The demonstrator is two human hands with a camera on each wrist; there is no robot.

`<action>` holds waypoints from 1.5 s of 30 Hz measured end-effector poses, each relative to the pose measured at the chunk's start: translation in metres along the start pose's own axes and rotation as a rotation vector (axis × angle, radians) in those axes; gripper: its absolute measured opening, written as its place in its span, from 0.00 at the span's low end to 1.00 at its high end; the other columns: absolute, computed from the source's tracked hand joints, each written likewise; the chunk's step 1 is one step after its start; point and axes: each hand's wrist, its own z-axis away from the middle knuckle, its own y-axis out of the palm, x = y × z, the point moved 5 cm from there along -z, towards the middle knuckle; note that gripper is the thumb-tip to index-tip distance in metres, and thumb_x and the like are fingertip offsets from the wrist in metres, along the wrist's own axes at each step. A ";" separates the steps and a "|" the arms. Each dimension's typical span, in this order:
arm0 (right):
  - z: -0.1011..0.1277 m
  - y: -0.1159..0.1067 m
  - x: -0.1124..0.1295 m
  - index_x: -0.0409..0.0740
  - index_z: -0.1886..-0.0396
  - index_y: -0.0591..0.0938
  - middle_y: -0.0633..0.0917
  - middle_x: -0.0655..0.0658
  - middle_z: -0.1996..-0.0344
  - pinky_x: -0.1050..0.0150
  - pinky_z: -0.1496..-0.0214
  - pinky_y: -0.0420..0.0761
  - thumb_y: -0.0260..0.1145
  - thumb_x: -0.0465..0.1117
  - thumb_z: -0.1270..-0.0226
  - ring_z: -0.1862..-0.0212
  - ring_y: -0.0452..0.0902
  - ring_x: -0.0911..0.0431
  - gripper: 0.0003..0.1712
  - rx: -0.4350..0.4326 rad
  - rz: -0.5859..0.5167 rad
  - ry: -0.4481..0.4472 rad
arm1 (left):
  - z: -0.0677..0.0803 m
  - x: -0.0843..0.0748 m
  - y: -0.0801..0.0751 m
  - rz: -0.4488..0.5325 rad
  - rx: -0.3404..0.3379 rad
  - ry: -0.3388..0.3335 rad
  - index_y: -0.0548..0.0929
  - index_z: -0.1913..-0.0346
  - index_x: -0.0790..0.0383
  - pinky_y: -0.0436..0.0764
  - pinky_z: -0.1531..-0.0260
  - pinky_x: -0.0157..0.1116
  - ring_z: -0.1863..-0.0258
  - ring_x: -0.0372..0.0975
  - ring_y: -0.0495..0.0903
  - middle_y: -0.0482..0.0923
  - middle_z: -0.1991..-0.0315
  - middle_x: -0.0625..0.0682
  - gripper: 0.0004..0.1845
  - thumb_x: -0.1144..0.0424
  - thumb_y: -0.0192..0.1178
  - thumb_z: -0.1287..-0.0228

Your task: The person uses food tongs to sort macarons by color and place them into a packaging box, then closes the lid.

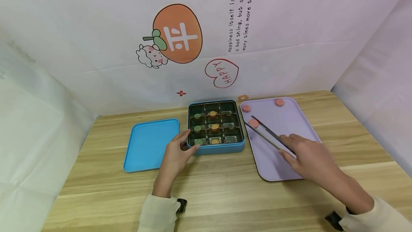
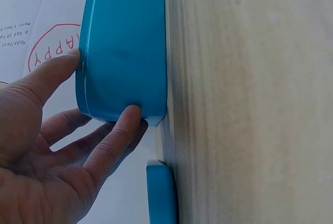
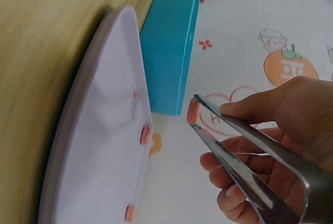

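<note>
With my right hand (image 1: 309, 156) I hold metal tongs (image 1: 273, 134), pinching a pink macaron (image 3: 193, 110) between their tips. In the head view the macaron is over the upper left of a lilac tray (image 1: 270, 169); the right wrist view has it raised above the tray surface. My left hand (image 1: 176, 153) grips the front left corner of a blue tin (image 1: 222, 149), thumb at the rim and fingers along the side. Inside its divided dark insert, green macarons (image 1: 197, 128) sit in the left column and orange macarons (image 1: 214, 127) in the middle one.
Two more pink macarons lie along the tray's far edge, one at the corner (image 1: 246, 108) and one farther right (image 1: 279, 102). A flat blue lid (image 1: 151, 146) rests left of the tin. Behind the wooden table (image 1: 219, 189) hangs a printed white cloth (image 1: 283, 46).
</note>
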 end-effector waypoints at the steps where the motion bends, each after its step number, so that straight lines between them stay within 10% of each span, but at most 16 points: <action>1: 0.000 0.000 0.003 0.38 0.48 0.87 0.87 0.46 0.67 0.59 0.78 0.73 0.78 0.41 0.38 0.74 0.73 0.60 0.20 -0.003 -0.005 -0.011 | 0.000 0.000 0.000 0.001 0.000 0.000 0.72 0.23 0.62 0.84 0.41 0.52 0.33 0.56 0.79 0.67 0.23 0.63 0.37 0.58 0.73 0.32; 45: -0.008 0.014 0.040 0.41 0.45 0.88 0.88 0.48 0.60 0.56 0.78 0.77 0.77 0.43 0.35 0.67 0.85 0.53 0.20 0.077 -0.057 -0.051 | -0.001 0.002 0.000 0.018 0.003 -0.004 0.72 0.23 0.61 0.84 0.41 0.52 0.31 0.56 0.78 0.67 0.22 0.63 0.37 0.58 0.72 0.32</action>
